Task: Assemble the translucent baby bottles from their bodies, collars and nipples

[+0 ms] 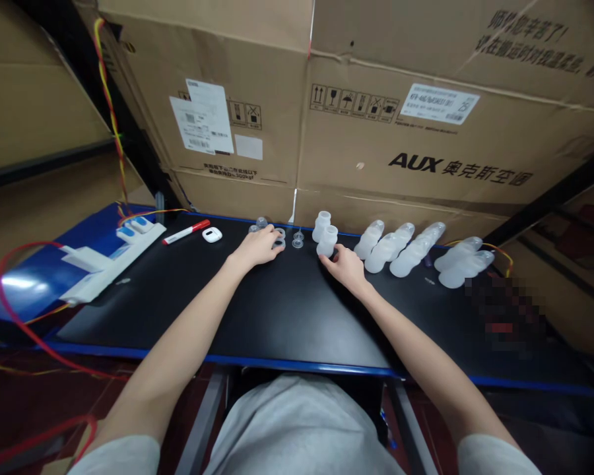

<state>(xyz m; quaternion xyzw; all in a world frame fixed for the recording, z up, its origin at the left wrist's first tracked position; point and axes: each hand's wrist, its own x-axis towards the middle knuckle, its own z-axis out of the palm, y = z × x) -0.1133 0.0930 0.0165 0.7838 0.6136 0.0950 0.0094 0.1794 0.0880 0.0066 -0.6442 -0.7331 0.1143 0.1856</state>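
Note:
My left hand (258, 246) reaches to the far side of the black table (257, 310), fingers curled over a clear ring (279, 237) that it touches. My right hand (345, 266) rests just right of it, fingertips pinching the base of a small upright translucent bottle (329, 240). A second such bottle (321, 225) stands just behind. Small clear caps (297, 239) lie between the two hands.
Several translucent bottles (398, 247) lie on their sides to the right, with more bottles (462, 262) further right. A red marker (185, 232), a small white device (212, 234) and a white power strip (111, 257) with red cables lie left. Large cardboard boxes (416, 132) wall off the back.

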